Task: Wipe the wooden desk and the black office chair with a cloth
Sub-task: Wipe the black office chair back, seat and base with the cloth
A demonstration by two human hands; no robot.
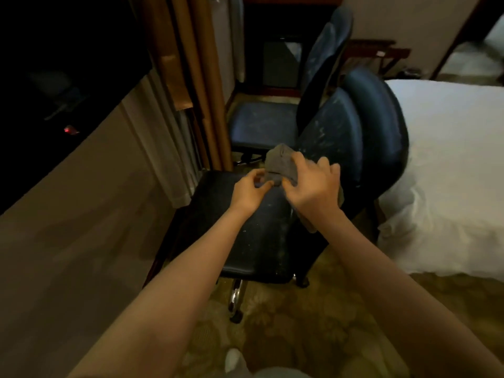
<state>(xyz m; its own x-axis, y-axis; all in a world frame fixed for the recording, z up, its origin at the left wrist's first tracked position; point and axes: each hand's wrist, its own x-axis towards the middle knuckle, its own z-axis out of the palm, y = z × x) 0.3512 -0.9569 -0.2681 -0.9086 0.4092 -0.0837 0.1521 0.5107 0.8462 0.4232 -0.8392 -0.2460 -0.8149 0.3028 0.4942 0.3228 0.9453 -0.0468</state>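
Hands: both raised together above the seat of the black office chair, working one grey cloth between them.
Left hand: fingers curled, pinching the cloth's near edge.
Right hand: closed over the bunched cloth; a loose tail hangs below the wrist.
Chair: seat directly beneath the hands, backrest just beyond the right hand, both flecked with pale dust.
Worktop: well off to the left of the left hand, nothing touching it.
Beyond: second chair past the hands; bed to the right.
Step, my reading: cloth being refolded before a wipe.
Risk: the chair stands on castors over carpet, so a firm push may roll or swivel it away.
Risk: a wadded cloth covers little and may smear the specks; the dangling tail could drag.
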